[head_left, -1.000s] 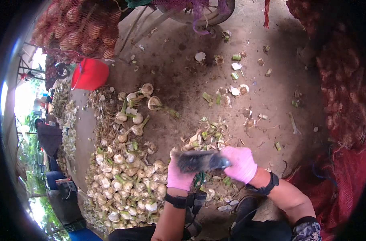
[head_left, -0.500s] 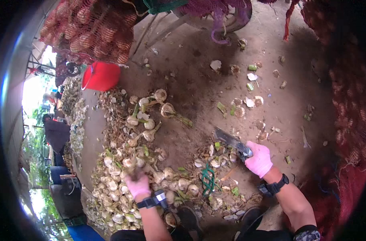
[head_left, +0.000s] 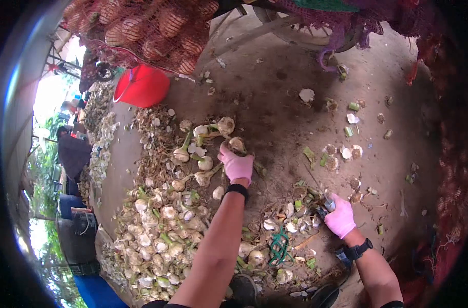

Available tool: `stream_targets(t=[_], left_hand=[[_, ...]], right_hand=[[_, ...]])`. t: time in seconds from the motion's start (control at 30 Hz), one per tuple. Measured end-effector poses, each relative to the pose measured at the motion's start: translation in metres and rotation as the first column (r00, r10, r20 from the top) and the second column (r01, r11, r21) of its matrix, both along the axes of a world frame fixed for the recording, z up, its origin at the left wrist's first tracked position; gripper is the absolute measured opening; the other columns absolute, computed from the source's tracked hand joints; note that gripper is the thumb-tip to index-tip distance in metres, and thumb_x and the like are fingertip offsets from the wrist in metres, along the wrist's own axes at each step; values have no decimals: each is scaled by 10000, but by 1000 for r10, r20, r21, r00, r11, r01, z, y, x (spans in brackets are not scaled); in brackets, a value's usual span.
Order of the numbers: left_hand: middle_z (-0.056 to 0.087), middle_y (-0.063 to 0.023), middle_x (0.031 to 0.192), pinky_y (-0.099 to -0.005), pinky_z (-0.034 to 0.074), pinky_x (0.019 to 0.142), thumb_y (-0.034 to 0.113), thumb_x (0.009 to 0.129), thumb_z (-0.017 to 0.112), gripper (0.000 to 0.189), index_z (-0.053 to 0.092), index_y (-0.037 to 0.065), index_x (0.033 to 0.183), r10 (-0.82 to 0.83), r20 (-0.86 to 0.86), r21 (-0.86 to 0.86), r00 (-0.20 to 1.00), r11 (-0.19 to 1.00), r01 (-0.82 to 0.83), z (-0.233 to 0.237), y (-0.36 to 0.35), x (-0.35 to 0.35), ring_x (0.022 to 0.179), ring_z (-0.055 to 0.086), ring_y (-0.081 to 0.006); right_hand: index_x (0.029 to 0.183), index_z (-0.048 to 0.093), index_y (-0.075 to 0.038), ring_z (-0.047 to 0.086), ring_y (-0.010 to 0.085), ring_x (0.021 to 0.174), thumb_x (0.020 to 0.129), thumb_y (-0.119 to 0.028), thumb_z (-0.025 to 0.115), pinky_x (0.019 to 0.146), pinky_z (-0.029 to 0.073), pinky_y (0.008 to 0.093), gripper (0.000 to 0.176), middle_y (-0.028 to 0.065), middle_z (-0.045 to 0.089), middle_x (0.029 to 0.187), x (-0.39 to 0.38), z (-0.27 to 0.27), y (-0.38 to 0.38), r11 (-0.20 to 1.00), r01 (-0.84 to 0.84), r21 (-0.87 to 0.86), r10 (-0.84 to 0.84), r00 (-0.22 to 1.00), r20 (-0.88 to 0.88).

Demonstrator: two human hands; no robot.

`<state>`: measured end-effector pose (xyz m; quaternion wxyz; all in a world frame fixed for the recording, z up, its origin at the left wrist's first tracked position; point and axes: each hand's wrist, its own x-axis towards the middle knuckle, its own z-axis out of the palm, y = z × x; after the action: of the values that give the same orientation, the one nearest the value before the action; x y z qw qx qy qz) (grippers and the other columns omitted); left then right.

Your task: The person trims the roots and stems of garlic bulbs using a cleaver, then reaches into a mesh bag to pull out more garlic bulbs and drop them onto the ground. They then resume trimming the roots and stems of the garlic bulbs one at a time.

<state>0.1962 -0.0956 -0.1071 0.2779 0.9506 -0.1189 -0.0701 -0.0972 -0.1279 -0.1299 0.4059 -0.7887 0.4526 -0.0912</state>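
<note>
My left hand (head_left: 237,168), in a pink glove, reaches out over the floor with its fingers closed round a garlic bulb (head_left: 237,144); part of the stem shows past the hand. Several more bulbs with stems lie just beside it, one of them a large garlic head (head_left: 225,126). My right hand (head_left: 340,217), gloved too, is closed on the handle of a knife (head_left: 328,204). The blade is seen almost edge-on and points away to the upper left. Cut garlic stems and loose cloves (head_left: 291,224) lie left of the knife.
A big heap of garlic (head_left: 157,241) spreads at lower left. Green twine (head_left: 279,247) lies near my shoes. Beyond are a red bucket (head_left: 146,86), a full mesh sack (head_left: 151,31) and a wheel (head_left: 316,36). Red mesh sacks (head_left: 454,205) stand at right.
My left hand has moved from the heap forward and right onto a garlic bulb. The knife has turned from broadside to nearly edge-on. The view has shifted slightly.
</note>
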Motion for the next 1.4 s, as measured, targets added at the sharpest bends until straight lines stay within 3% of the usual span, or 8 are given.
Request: stream_targets(t=[0.47, 0.63, 0.77, 0.87, 1.13, 1.2, 1.27, 1.4], left_hand=[[609, -93, 1071, -287, 456, 886, -90, 668, 587, 555, 467, -20, 1206, -540, -502, -495, 675, 820, 288, 71, 82, -116, 1012, 584, -159], [623, -73, 1046, -297, 484, 864, -16, 716, 706, 749, 263, 30, 1318, -844, -156, -445, 513, 524, 726, 85, 91, -134, 968, 601, -141], [589, -90, 1104, -298, 482, 877, 45, 694, 776, 796, 285, 44, 1322, -710, -555, -713, 433, 674, 192, 108, 95, -142, 998, 586, -158], [577, -75, 1089, -297, 484, 872, 67, 681, 795, 785, 323, 53, 1308, -750, -335, -604, 570, 635, 482, 105, 88, -145, 985, 577, -144], [538, -83, 1063, -293, 488, 857, 16, 689, 764, 673, 372, 52, 1234, -685, -337, -536, 646, 704, 466, 123, 90, -173, 944, 570, -155], [526, -84, 1088, -292, 487, 859, 13, 690, 760, 665, 370, 59, 1228, -541, -649, -619, 535, 784, 43, 131, 93, -181, 957, 558, -146], [516, -89, 1108, -286, 463, 881, 48, 613, 816, 755, 362, 38, 1215, -782, -238, -485, 576, 609, 627, 121, 105, -178, 993, 539, -145], [515, -92, 1106, -286, 452, 890, 42, 568, 825, 787, 364, 27, 1205, -733, -368, -559, 573, 666, 493, 112, 113, -177, 1027, 528, -152]], right_hand=[[893, 588, -120, 618, 380, 744, 718, -133, 602, 633, 487, 452, 175, 169, 623, 762, 1, 90, 8, 961, -255, 107, 249, 966, 68], [902, 550, -115, 608, 355, 706, 660, -125, 628, 603, 479, 450, 254, 126, 593, 785, -10, 111, 11, 926, -356, -124, 364, 930, 55], [830, 549, -103, 590, 354, 664, 613, -126, 648, 570, 465, 445, 240, 116, 565, 725, -23, 128, 17, 911, -373, -179, 390, 918, 71], [837, 541, -111, 584, 339, 648, 589, -124, 655, 557, 459, 446, 273, 100, 546, 711, -27, 133, 19, 889, -403, -214, 426, 902, 69], [880, 526, -113, 600, 312, 682, 631, -154, 677, 575, 472, 429, 294, 96, 555, 760, -35, 114, 19, 849, -448, -281, 480, 875, 55], [878, 528, -115, 599, 311, 681, 630, -156, 679, 578, 472, 426, 294, 93, 556, 759, -37, 102, 19, 839, -448, -310, 490, 869, 70], [869, 533, -114, 596, 311, 678, 634, -162, 676, 586, 474, 422, 279, 88, 555, 753, -38, 82, 18, 857, -410, -313, 457, 884, 94], [846, 540, -114, 612, 319, 710, 663, -139, 635, 599, 484, 412, 207, 98, 579, 785, -37, 71, 24, 867, -386, -317, 425, 903, 62]])
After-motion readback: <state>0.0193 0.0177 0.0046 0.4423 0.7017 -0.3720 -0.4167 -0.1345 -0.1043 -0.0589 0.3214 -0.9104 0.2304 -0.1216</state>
